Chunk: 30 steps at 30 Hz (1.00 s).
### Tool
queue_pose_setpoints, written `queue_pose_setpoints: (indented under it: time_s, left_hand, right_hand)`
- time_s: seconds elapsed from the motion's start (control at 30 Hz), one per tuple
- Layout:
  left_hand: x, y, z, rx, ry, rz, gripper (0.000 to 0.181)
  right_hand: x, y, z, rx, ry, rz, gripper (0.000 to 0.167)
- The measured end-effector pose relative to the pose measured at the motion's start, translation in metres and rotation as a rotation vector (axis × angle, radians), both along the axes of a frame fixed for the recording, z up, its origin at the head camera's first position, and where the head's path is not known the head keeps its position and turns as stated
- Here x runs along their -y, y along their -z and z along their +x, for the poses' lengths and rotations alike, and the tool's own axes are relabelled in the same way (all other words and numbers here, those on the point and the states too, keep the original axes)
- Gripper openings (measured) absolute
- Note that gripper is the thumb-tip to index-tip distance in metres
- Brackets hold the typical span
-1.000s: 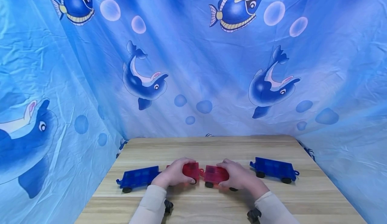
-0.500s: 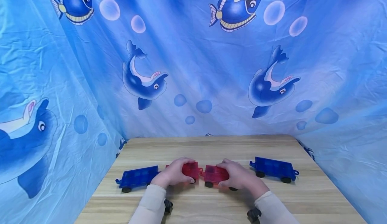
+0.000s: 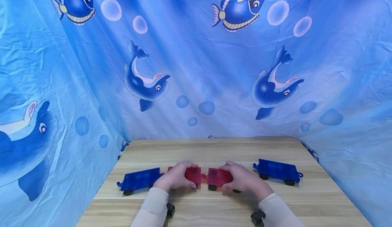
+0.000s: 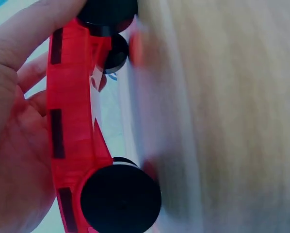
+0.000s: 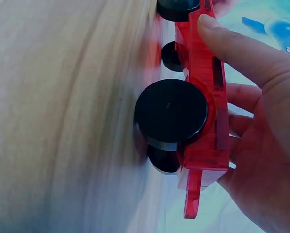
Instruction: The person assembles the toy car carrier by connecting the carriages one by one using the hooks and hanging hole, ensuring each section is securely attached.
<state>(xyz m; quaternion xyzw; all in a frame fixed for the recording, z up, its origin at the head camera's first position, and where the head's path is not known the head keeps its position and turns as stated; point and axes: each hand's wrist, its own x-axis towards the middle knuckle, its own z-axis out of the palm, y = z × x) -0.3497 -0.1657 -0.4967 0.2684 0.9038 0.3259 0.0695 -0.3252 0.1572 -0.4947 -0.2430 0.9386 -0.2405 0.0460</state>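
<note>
In the head view, my left hand (image 3: 178, 176) grips a translucent red toy train car (image 3: 194, 174) from above. My right hand (image 3: 242, 176) grips a second red train car (image 3: 218, 176) in the same way. The inner ends of both cars face each other, and their small red couplers (image 3: 203, 176) meet between them. The left wrist view has the thumb along the side of the left red car (image 4: 70, 102), with its black wheels by the tabletop. In the right wrist view, the thumb presses the side of the right red car (image 5: 208, 141), whose outer coupler sticks out.
A blue train car (image 3: 141, 180) stands on the left, close to the outer end of the left red car; whether they are joined is unclear. Another blue car (image 3: 278, 171) stands apart on the right. The wooden table (image 3: 211, 147) ends at a blue sea-print cloth (image 3: 196, 67).
My left hand and its red car have shifted slightly down and toward me, bringing the two red couplers level. My right hand and both blue cars have barely moved.
</note>
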Motion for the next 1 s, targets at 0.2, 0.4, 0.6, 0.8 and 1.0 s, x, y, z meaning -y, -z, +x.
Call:
queue_pose_setpoints:
  time_s: [0.2, 0.4, 0.6, 0.8, 1.0]
  left_hand:
    - [-0.0010, -0.0002, 0.0001, -0.021, -0.009, -0.030, 0.078]
    - [0.0001, 0.0000, -0.0002, 0.006, -0.014, -0.024, 0.078]
    - [0.0024, -0.0014, 0.0002, 0.015, -0.009, -0.018, 0.078]
    - [0.0043, -0.0033, 0.0002, 0.000, 0.011, -0.016, 0.080]
    - [0.0059, -0.0026, -0.0004, 0.014, -0.002, -0.013, 0.079]
  right_hand:
    - [-0.0006, 0.0003, -0.0004, 0.004, 0.002, -0.001, 0.078]
    - [-0.0004, 0.0014, -0.0012, 0.022, 0.011, -0.012, 0.080]
    - [0.0006, 0.0015, -0.0008, 0.009, -0.007, -0.013, 0.078]
    - [0.0028, 0.0028, -0.0009, -0.002, -0.006, -0.012, 0.076]
    - [0.0041, 0.0032, -0.0005, -0.007, -0.011, -0.011, 0.077]
